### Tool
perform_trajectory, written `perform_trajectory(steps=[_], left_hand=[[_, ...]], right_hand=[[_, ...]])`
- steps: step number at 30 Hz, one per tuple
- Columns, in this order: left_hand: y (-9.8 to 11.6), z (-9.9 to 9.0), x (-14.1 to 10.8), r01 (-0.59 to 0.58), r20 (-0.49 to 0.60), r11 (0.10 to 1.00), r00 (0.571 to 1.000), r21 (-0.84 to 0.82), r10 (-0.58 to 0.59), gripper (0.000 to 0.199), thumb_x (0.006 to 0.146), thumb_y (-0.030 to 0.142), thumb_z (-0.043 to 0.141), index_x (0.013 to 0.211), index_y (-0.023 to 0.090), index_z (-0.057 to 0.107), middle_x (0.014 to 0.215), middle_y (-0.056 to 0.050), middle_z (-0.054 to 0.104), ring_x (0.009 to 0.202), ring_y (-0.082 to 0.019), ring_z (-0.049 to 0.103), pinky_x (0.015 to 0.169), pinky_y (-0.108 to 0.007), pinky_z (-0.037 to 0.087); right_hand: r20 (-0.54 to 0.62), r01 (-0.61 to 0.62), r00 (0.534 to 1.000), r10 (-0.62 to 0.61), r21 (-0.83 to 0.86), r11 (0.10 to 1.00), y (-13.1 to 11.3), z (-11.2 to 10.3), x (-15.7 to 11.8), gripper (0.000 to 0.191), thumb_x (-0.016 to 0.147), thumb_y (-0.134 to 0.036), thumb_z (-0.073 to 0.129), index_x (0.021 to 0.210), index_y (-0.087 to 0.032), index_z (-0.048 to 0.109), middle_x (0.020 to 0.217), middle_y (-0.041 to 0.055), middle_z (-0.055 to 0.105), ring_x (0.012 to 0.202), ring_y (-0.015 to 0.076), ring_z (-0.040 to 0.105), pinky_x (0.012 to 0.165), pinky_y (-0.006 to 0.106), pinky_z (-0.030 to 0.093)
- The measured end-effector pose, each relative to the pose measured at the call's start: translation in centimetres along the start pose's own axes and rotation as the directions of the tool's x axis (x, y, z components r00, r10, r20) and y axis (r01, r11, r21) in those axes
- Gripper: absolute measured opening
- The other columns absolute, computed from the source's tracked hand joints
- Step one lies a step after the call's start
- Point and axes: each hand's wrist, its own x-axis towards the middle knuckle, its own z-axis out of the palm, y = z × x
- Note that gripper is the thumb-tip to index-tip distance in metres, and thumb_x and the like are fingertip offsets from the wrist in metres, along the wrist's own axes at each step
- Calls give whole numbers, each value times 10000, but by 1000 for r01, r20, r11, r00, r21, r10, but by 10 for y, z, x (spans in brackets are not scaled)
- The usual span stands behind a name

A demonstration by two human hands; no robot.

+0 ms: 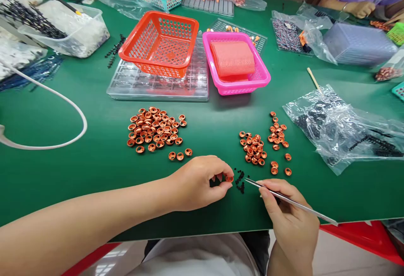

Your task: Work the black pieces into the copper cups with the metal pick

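Observation:
Between thumb and forefinger, my left hand (202, 182) pinches one small copper-coloured cup (229, 179) just above the green table. My right hand (292, 215) holds metal tweezers (296, 204), their tips pointing left beside a scatter of tiny black pieces (240, 181). Whether the tips grip a piece is too small to tell. A large pile of copper cups (154, 128) lies to the left beyond my left hand. Two smaller groups of cups, a nearer one (254, 149) and one farther right (277, 133), lie beyond my right hand.
An orange basket (172, 51) rests on clear trays (123, 84), beside a pink basket (261, 76) with pink foam. Plastic bags (334, 120) with black parts lie right. A white cable (75, 107) curves at left. Other people's hands (361, 9) work at the far side.

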Motion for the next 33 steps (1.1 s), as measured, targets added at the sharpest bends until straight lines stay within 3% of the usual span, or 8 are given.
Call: perform_trajectory(steps=[6, 11, 16, 25, 33], left_hand=[[-1, -1, 2, -26, 8, 999, 1000, -27, 26, 152, 861, 102, 601, 950, 124, 722, 828, -50, 698, 706, -117, 612, 632, -200, 492], [-2, -2, 3, -71, 30, 997, 997, -25, 71, 198, 874, 86, 580, 1014, 120, 717, 865, -65, 711, 774, -135, 623, 632, -204, 483], [0, -2, 4, -42, 36, 999, 998, -23, 43, 175, 878, 100, 582, 1002, 123, 703, 841, -49, 696, 750, -130, 621, 643, -212, 489], [0, -3, 3, -35, 27, 999, 999, -19, 35, 152, 873, 127, 609, 990, 147, 704, 836, -40, 709, 739, -133, 625, 654, -223, 498], [1, -2, 5, -48, 9, 999, 999, -23, 48, 135, 860, 112, 624, 953, 148, 715, 791, -25, 712, 701, -121, 624, 633, -209, 481]], right_hand=[[82, 97, 993, -90, -82, 992, -4, 2, 1, 134, 876, -176, 710, 977, -263, 700, 933, -20, 756, 850, 132, 721, 773, 229, 571], [114, 118, 988, -106, -112, 987, -5, 3, 1, 138, 884, -162, 698, 974, -266, 691, 924, -30, 752, 841, 118, 715, 772, 218, 561], [141, 139, 982, -124, -98, 985, -6, 3, 2, 149, 879, -150, 699, 971, -266, 683, 914, -33, 751, 823, 116, 714, 747, 219, 566], [67, 120, 991, -112, -126, 985, -5, 6, 0, 141, 871, -177, 712, 982, -263, 704, 932, -3, 765, 824, 164, 728, 738, 282, 579], [80, 124, 990, -115, -122, 985, -6, 5, -1, 151, 867, -164, 713, 980, -264, 705, 922, -6, 764, 824, 165, 724, 739, 286, 573]])
